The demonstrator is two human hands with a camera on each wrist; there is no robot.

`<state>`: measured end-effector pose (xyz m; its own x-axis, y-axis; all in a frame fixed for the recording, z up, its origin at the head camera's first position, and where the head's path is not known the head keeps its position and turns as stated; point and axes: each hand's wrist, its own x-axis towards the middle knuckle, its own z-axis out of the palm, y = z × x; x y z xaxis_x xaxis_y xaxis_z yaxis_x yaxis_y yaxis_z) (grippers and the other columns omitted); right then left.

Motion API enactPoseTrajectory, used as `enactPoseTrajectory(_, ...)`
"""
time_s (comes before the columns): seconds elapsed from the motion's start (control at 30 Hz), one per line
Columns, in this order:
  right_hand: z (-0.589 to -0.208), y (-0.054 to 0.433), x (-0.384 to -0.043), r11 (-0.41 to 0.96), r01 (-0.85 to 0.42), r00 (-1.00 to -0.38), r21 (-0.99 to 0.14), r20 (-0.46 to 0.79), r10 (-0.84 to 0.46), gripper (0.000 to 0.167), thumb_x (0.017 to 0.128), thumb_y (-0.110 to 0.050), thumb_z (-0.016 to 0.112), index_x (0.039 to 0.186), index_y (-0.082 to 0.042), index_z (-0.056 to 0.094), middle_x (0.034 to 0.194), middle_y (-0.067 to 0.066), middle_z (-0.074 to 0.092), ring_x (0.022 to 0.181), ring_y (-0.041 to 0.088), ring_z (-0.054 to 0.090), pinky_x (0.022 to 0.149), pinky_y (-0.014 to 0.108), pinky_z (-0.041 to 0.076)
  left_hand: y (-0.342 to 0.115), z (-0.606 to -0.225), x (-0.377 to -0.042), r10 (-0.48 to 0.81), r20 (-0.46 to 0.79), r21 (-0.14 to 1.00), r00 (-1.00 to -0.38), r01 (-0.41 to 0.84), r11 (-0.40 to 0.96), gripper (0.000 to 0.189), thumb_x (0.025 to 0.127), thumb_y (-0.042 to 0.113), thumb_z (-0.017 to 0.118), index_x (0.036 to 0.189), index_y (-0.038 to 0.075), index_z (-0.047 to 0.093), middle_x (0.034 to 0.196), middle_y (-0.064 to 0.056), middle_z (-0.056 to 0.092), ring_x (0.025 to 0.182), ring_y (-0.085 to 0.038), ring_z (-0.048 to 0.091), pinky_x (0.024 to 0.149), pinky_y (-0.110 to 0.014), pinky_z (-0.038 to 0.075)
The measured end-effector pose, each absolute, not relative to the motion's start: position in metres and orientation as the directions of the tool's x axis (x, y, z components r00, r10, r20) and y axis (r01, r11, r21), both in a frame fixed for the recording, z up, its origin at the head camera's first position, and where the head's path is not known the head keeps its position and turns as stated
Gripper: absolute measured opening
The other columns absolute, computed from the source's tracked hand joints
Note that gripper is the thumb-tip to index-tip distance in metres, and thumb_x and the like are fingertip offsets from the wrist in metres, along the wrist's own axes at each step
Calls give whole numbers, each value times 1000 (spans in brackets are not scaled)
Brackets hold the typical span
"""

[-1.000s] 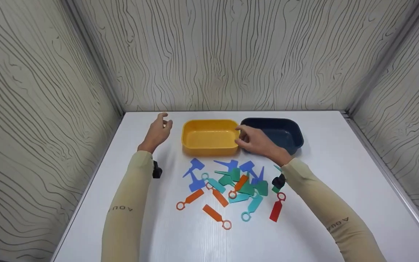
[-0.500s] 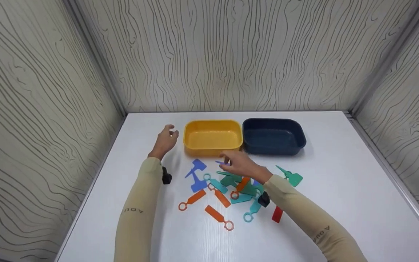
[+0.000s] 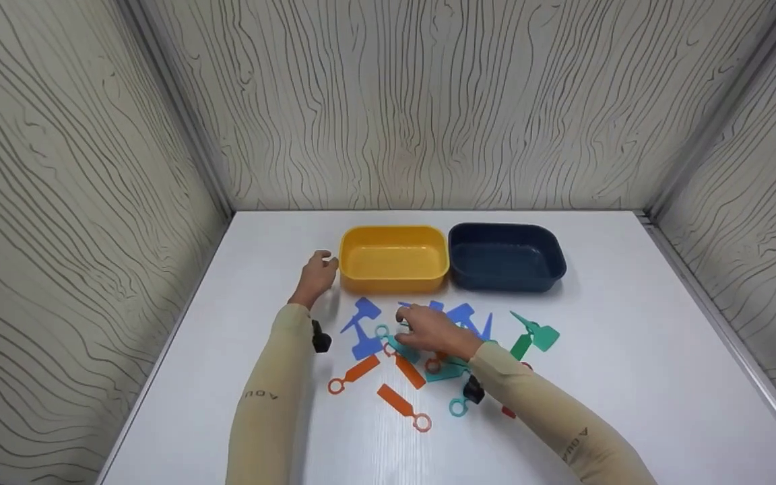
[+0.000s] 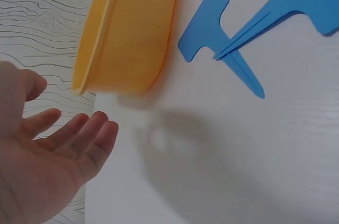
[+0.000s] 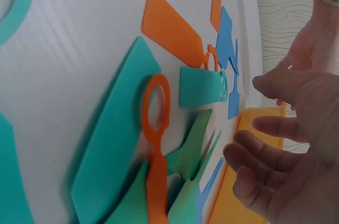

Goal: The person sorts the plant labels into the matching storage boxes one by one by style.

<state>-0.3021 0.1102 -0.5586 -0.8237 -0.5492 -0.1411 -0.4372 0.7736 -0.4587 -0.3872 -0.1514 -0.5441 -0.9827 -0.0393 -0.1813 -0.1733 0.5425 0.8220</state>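
Observation:
My right hand (image 3: 430, 330) hovers over a pile of flat plastic tags, its fingers loosely bent and holding nothing. Under it lie teal ring-ended tags (image 5: 198, 87), an orange ring-ended tag (image 5: 157, 181) and green T-shaped plant labels (image 5: 183, 203), partly hidden by the hand in the head view. Beside the left end of the yellow bin (image 3: 395, 285) is my left hand (image 3: 316, 277), palm bare and fingers relaxed. Blue T-shaped plant labels (image 4: 209, 28) lie in front of that bin, some overlapping.
A dark blue bin (image 3: 509, 281) stands right of the yellow one. Nearer the front are loose orange tags (image 3: 396, 399). A red tag (image 3: 508, 411) shows partly beneath the right sleeve. More green labels (image 3: 545, 337) lie to the right. Wood-patterned panels (image 3: 401, 101) enclose the white table.
My right hand has moved from the dark blue bin's front left down and left to over the pile. My left hand has come forward and right, close to the yellow bin.

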Motion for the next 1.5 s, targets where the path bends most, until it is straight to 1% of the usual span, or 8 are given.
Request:
enactPoseTrajectory(0.27, -567, 107, -298, 793, -414, -824, -447, -188, -535, 40, 91, -39, 66, 118, -11, 59, 96, 4, 59, 76, 17, 51, 67, 31, 45, -142, -560, -385, -59, -208, 848, -976, -210, 487, 50, 104, 37, 41, 144, 8, 40, 139, -17, 52, 115, -27, 58, 93, -40, 50)
enactPoseTrajectory(0.43, -573, 106, -296, 810, -378, -823, -448, -239, -516, 36, 90, -40, 68, 111, -12, 58, 91, 3, 52, 69, 17, 51, 59, 29, 42, -138, -565, -382, -67, -221, 858, -973, -227, 460, 50, 102, 36, 43, 145, 10, 39, 136, -15, 54, 109, -25, 60, 86, -36, 51)
enactPoseTrajectory(0.7, -573, 101, -296, 822, -293, -820, -488, -314, -478, 30, 92, -36, 66, 107, -13, 57, 92, 5, 51, 55, 18, 55, 45, 29, 45, -136, -572, -383, -65, -266, 882, -962, -270, 386, 51, 103, 38, 40, 147, 13, 38, 134, -11, 55, 109, -22, 58, 89, -36, 50)
enactPoseTrajectory(0.93, -575, 100, -297, 796, -355, -825, -490, -237, -513, 21, 90, -28, 67, 98, -11, 59, 77, 2, 54, 61, 16, 51, 49, 28, 41, -138, -584, -387, -73, -252, 904, -965, -261, 339, 51, 102, 40, 41, 145, 11, 42, 135, -12, 56, 111, -22, 59, 89, -34, 50)
enactPoseTrajectory(1.1, -573, 105, -299, 771, -301, -832, -561, -240, -500, 22, 90, -29, 67, 100, -11, 60, 73, 1, 55, 51, 16, 53, 45, 30, 42, -140, -586, -387, -68, -253, 912, -965, -262, 317, 52, 103, 41, 41, 145, 11, 42, 136, -12, 56, 114, -23, 59, 93, -36, 49)
enactPoseTrajectory(1.17, -572, 107, -301, 752, -314, -833, -580, -211, -511, 22, 91, -30, 66, 101, -11, 61, 71, 1, 56, 47, 16, 53, 48, 30, 44, -140, -586, -386, -68, -253, 914, -965, -261, 312, 53, 103, 41, 41, 145, 11, 42, 136, -12, 56, 115, -23, 59, 95, -37, 49)
enactPoseTrajectory(1.33, -568, 114, -307, 716, -408, -838, -566, -79, -540, 20, 90, -27, 66, 97, -8, 63, 73, 0, 58, 59, 14, 52, 59, 30, 44, -139, -586, -386, -73, -258, 910, -963, -268, 317, 51, 103, 42, 41, 145, 12, 43, 136, -11, 56, 116, -23, 59, 97, -38, 49)
enactPoseTrajectory(1.5, -563, 124, -314, 708, -438, -845, -554, -15, -534, 20, 89, -26, 67, 96, -8, 63, 79, 1, 60, 67, 14, 51, 62, 30, 43, -138, -585, -386, -67, -276, 898, -959, -282, 339, 53, 103, 43, 41, 146, 12, 41, 137, -11, 55, 117, -23, 58, 100, -40, 47)
